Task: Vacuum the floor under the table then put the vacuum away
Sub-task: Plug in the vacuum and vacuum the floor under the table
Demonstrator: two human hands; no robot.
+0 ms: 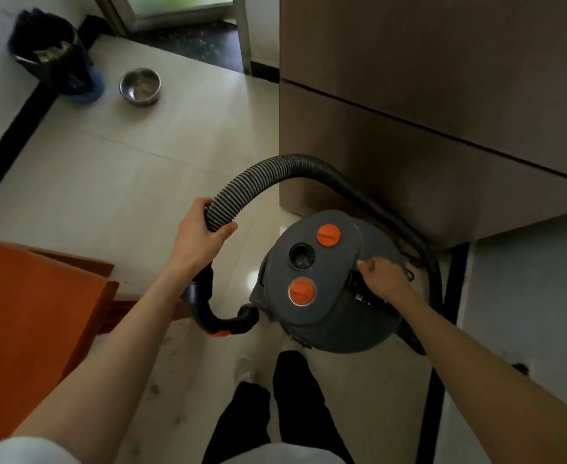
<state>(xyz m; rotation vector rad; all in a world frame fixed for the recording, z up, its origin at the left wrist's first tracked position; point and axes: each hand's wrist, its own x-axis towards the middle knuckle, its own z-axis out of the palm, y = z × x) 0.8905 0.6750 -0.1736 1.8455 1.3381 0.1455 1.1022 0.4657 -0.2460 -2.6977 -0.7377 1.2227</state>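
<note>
Nearest to us, below the chest, our own dark trouser legs [292,396] stand on the pale tiled floor [108,169]. Just ahead, the round grey canister vacuum with two orange knobs [312,279] sits low by our feet, tilted so its flat face looks up at us. Our right hand [380,279] reaches over its far rim, fingers curled down onto the dark top part; we judge this is a hold on the carry handle, but the handle itself is hidden and we cannot tell for certain. Our left hand [201,234] wraps the black ribbed hose [242,182] near its dark curved wand end [208,316], thumb and fingers closed round it, probably to keep the loop off the floor and out of our stride.

Left of us, touching nothing, is an orange-brown wooden piece of furniture [24,313]. Right and ahead, a tall brown wood-grain cabinet [426,112] stands just beside the vacuum; the hose arcs against its corner and could snag there. Farther on lie a small steel bowl [139,86] and a dark bin with a black bag [54,55] by the wall, well apart from us.
</note>
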